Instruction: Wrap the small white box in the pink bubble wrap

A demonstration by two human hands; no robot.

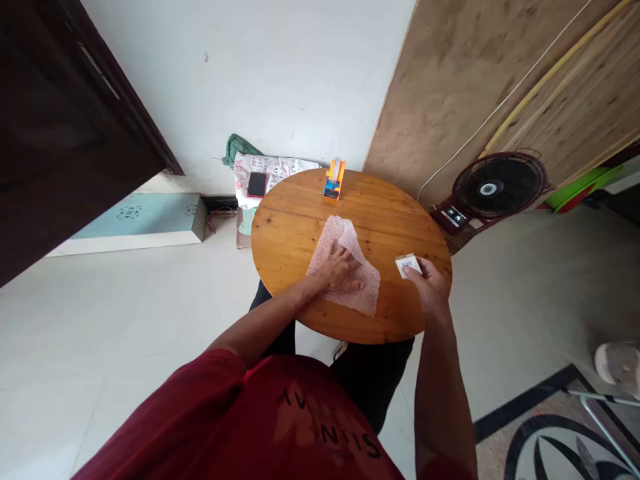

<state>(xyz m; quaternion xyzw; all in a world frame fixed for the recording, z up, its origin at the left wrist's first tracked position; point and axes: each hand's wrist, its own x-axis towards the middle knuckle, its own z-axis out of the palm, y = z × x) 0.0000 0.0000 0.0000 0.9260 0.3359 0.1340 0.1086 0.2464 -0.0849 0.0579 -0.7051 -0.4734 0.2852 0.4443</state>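
A sheet of pink bubble wrap (pixel 367 293) lies on the round wooden table (pixel 280 233), one upper part of it folded over. Flat on top of the sheet rests my left hand (pixel 341 270), its fingers spread and holding nothing. Over the table's right side, my right hand (pixel 431 280) grips a small white box (pixel 407 265) between thumb and fingers. The box has a printed label on its upper face, and my fingers hide its right end. At the far edge of the table stands an orange and blue tape dispenser (pixel 334 180).
Behind the table's left edge, a phone (pixel 257 185) lies on a printed white sack (pixel 280 167). A dark red fan (pixel 493 187) stands beyond the right edge. A pale blue box (pixel 135 217) sits along the wall at left. A metal frame (pixel 600 400) shows at lower right.
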